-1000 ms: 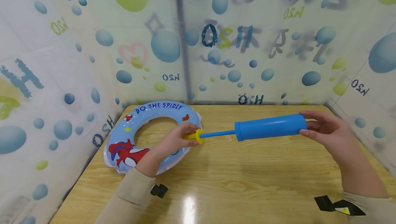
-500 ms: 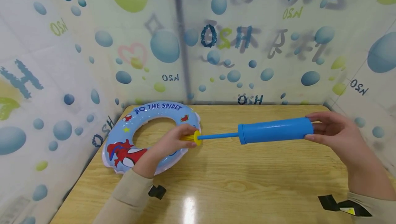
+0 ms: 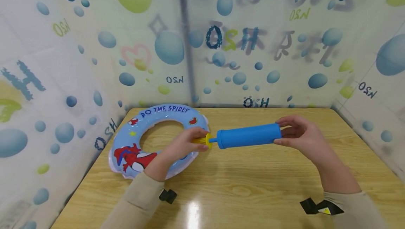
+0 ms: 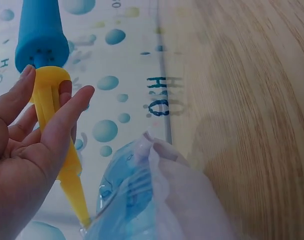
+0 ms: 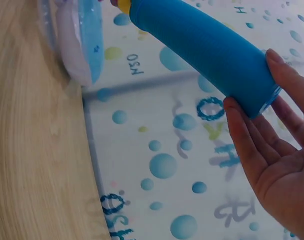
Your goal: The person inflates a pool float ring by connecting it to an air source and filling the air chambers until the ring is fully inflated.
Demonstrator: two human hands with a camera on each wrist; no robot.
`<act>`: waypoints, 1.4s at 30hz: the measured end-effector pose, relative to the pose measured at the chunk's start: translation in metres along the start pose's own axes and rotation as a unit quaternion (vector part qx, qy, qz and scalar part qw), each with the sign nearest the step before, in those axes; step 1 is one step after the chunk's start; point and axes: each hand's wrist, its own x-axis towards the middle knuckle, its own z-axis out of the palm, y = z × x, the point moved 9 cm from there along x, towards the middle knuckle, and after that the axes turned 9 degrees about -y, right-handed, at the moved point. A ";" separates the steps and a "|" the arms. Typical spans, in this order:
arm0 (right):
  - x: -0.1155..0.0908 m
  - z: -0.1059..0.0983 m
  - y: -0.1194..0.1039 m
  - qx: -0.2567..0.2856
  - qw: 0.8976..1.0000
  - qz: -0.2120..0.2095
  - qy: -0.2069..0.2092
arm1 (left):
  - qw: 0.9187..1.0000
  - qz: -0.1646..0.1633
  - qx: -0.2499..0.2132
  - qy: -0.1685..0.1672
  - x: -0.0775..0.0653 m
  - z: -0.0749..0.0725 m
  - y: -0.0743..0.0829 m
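Observation:
My left hand [image 3: 183, 143] pinches the yellow nozzle piece [image 4: 47, 105] of a blue hand pump [image 3: 250, 136]. In the left wrist view the nozzle's tapered tip meets the edge of an inflated blue swim ring [image 3: 126, 141]; whether it sits in a valve cannot be made out. My right hand [image 3: 300, 136] holds the far end of the pump's barrel between thumb and fingers, as the right wrist view shows. Only a short piece of the blue rod [image 3: 213, 140] shows between nozzle and barrel. The pump is held nearly level above the table, its right end slightly higher.
The swim ring lies at the left of the wooden table [image 3: 253, 187], under my left hand and forearm. Patterned curtain-like walls [image 3: 237, 64] enclose the table at the back and both sides.
The rod lengthened a little as my right hand drew the barrel rightward, then shortened as that hand pushed it left toward the nozzle. My left hand stayed nearly still.

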 end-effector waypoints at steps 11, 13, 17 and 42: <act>0.008 0.018 -0.005 0.016 1.000 -0.015 -0.011 | 1.000 0.006 -0.019 -0.020 0.003 0.008 0.007; 0.007 0.016 -0.005 0.016 1.000 -0.021 -0.006 | 1.000 0.010 -0.021 -0.019 0.002 0.008 0.007; 0.001 0.006 -0.003 0.022 0.999 -0.032 0.007 | 0.999 0.013 -0.027 -0.022 0.000 0.007 0.005; -0.046 -0.077 0.012 0.142 0.977 -0.117 0.111 | 0.999 -0.003 -0.044 -0.019 -0.015 -0.005 -0.012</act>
